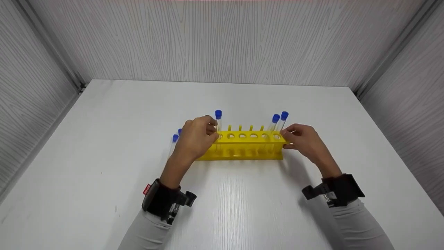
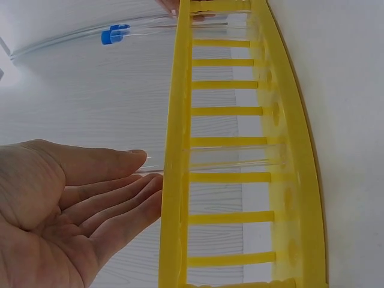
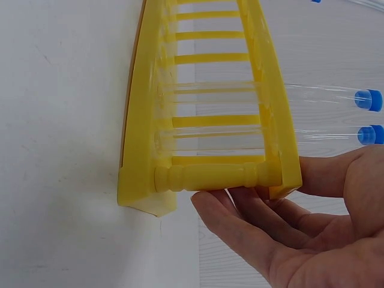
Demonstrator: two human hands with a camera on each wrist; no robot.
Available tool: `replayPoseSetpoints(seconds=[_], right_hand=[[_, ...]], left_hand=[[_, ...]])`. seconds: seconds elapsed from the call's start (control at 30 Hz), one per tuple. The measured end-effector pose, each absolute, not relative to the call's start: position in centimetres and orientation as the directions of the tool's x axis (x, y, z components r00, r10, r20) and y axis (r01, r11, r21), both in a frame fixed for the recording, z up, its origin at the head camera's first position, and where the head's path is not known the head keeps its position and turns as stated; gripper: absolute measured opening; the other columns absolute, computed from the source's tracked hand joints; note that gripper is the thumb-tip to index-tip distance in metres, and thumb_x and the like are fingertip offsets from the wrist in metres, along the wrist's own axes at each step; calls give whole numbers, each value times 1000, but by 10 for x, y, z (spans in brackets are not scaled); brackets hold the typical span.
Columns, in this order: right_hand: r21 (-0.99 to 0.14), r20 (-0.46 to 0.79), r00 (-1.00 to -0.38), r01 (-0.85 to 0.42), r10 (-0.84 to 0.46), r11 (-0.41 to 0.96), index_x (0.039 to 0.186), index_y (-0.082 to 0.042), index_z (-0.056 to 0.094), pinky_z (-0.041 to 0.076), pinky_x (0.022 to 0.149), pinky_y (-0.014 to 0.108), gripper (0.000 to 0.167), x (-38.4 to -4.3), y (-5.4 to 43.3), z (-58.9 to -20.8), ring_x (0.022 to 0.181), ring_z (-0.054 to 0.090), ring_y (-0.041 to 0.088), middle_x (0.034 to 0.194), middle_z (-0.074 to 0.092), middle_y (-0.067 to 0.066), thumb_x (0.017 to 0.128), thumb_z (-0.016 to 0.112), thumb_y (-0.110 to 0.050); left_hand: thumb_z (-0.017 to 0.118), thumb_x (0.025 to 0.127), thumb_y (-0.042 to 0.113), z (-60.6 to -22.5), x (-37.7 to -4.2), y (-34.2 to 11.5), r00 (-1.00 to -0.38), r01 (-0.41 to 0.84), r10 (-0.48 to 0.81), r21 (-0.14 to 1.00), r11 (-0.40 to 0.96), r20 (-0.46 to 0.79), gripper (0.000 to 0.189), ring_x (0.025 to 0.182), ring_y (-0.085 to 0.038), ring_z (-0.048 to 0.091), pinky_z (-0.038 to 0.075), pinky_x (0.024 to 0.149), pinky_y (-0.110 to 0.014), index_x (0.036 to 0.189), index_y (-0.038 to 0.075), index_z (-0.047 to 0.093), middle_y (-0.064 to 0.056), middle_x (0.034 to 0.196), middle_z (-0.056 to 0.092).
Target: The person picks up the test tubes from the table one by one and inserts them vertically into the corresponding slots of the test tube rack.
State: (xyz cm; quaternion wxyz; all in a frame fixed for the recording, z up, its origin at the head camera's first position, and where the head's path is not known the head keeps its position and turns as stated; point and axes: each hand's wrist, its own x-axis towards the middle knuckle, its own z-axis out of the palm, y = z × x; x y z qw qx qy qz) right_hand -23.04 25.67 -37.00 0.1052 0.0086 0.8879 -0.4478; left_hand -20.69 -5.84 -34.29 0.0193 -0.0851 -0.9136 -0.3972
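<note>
A yellow test tube rack [image 1: 230,157] stands lengthwise on the white table. My left hand [image 1: 198,137] is over its left part, thumb and fingers around a clear test tube [image 1: 219,125] with a blue cap, upright in a hole. In the left wrist view the tube's lower part [image 2: 234,157] shows between the rack's two plates. My right hand [image 1: 303,140] grips the right end of the rack, fingers by the end post [image 3: 216,177] and thumb at the top plate. Two more blue-capped tubes [image 3: 327,94] lean in holes near that end.
Left of my left hand are two more blue-capped tubes [image 1: 175,138], outside the rack and partly hidden by the hand and wrist. Yellow pegs [image 1: 240,127] rise along the rack's rear. Pale wood-grain panels [image 1: 222,41] enclose the table [image 1: 104,139] at back and sides.
</note>
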Motion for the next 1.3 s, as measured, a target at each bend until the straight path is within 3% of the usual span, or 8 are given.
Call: replayPoseSetpoints(seconds=[0.47, 0.83, 1.3], right_hand=[[-786, -203, -976, 117, -75, 607, 128, -2, 60, 57, 93, 32, 42, -233, 257, -372, 116, 65, 30, 131, 61, 19, 104, 56, -36], [-781, -214, -975, 131, -64, 611, 126, -2, 60, 56, 94, 35, 39, -235, 256, -371, 116, 64, 30, 130, 61, 19, 104, 56, -34], [-780, -231, -971, 151, -56, 607, 129, -2, 58, 56, 96, 34, 42, -235, 259, -372, 119, 62, 30, 134, 59, 19, 105, 55, -35]], left_hand=[[69, 95, 11, -334, -205, -73, -986, 166, 90, 743, 648, 142, 26, 103, -25, 73, 59, 91, -38, 120, 2, 69, -14, 113, 75], [67, 96, 16, -325, -207, -103, -976, 165, 6, 726, 667, 216, 25, 102, -30, 72, 58, 89, -45, 118, 3, 71, -16, 107, 76], [66, 97, 21, -321, -209, -128, -991, 54, -50, 721, 691, 122, 29, 105, -33, 70, 57, 91, -47, 122, 5, 70, -17, 113, 75]])
